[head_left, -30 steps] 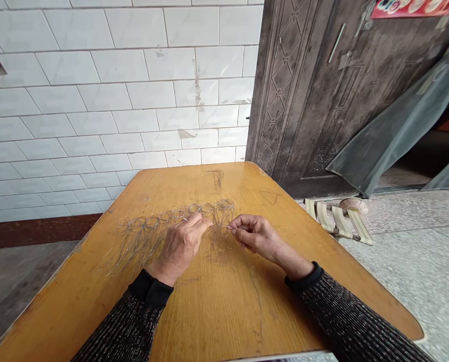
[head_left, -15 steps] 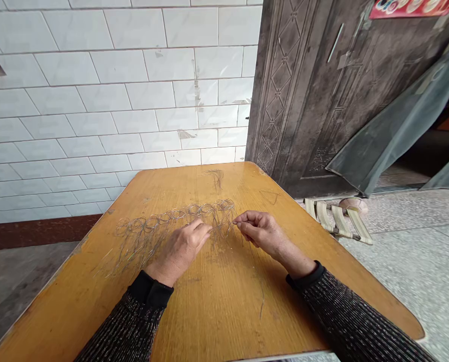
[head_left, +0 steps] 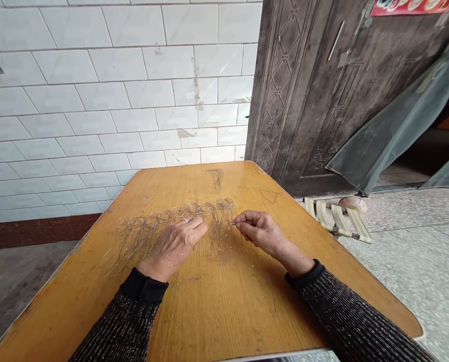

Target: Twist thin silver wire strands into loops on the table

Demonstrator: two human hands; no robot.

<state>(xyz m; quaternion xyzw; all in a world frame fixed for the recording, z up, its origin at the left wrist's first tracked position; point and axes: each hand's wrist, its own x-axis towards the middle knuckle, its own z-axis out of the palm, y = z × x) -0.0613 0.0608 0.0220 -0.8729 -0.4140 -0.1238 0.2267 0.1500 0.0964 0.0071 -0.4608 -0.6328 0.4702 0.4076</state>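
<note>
My right hand [head_left: 262, 235] hovers over the wooden table [head_left: 217, 296], thumb and forefinger pinched on a thin wire. My left hand [head_left: 176, 245], with a ring on one finger, has its fingers closed near the other end of a thin wire; its fingertips are partly hidden. A row of looped thin wires [head_left: 145, 222] runs across the table beyond both hands, round coils on the far side and loose tails toward me. Part of the row lies behind my left hand.
More loose wires [head_left: 217, 176] lie at the table's far end, and a bent wire [head_left: 269, 195] lies farther right. A white tiled wall [head_left: 141, 95] and a dark door [head_left: 300, 100] stand behind. A strapped stool [head_left: 337, 218] sits on the floor at right.
My left hand has moved slightly left, away from my right hand. The right hand stays nearly in place, still pinching. A wire tail near the front has shifted right.
</note>
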